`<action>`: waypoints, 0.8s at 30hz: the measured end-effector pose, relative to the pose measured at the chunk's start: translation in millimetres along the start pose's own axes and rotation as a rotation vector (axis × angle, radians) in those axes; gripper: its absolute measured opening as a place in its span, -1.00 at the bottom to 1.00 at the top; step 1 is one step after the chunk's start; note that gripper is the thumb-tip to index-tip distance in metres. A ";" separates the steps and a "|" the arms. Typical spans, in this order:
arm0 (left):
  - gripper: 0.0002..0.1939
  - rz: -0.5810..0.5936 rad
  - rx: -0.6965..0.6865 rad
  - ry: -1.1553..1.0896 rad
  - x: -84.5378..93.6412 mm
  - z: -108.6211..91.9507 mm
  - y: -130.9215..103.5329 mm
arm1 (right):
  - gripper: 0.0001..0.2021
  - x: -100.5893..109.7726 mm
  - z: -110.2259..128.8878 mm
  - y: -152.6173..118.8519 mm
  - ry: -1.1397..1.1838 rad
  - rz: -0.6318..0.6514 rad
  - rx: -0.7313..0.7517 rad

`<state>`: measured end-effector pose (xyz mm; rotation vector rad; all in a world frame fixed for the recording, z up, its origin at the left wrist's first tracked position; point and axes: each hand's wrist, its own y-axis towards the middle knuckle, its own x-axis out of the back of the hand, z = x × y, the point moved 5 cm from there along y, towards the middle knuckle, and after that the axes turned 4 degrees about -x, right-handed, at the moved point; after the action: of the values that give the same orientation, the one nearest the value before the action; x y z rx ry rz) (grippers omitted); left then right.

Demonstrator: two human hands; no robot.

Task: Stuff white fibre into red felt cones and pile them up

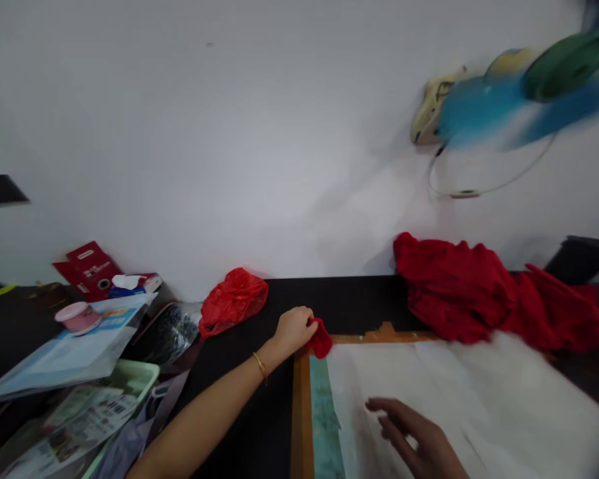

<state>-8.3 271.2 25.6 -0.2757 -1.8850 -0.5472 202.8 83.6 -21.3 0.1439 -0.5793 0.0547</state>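
Observation:
With a gold bangle on its wrist, my left hand (294, 328) grips a small piece of red cloth (321, 339). It is at the far left corner of a wooden frame (302, 412). Inside the frame lie a green patterned sheet (323, 406) along the left and white paper (394, 372) over most of the rest. My right hand (414, 436) hovers above or near the white paper, slightly blurred, with its fingers apart and nothing in them.
A red plastic bag (234, 301) sits left of my hand. Crumpled red fabric (459, 286) lies behind the frame at right. At left are a green basket (152, 376) with packets and a pink spool (78, 318). A blurred blue fan (484, 106) hangs at upper right.

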 end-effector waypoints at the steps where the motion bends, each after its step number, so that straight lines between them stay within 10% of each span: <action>1: -0.83 0.018 -0.003 -0.015 -2.6 -11.7 -10.3 | -0.69 -4.6 10.8 6.7 -0.021 0.018 0.026; 7: -0.83 0.113 -0.056 -0.124 -12.6 -56.9 -53.9 | -0.55 -46.2 40.7 34.9 -0.247 0.181 0.157; 13: -0.84 0.000 -0.104 -0.131 -13.5 -54.5 -71.7 | -0.66 -51.3 43.8 31.1 -0.472 0.208 0.271; 17: -0.87 0.021 -0.140 -0.151 -24.3 -55.2 -92.2 | -0.69 4.3 29.2 18.5 -0.388 0.067 0.214; 21: -0.87 0.027 -0.105 -0.218 -26.5 -59.1 -106.2 | -0.65 95.0 -33.9 -13.2 -0.645 -0.269 -0.162; 24: -0.86 0.013 -0.081 -0.258 -26.0 -64.1 -102.4 | -0.64 137.4 -80.7 -43.2 -0.861 -0.293 -0.392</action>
<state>8.9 152.6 -4.3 -0.4286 -2.1103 -0.6028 365.3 54.6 -17.9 -0.1451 -1.4061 -0.4247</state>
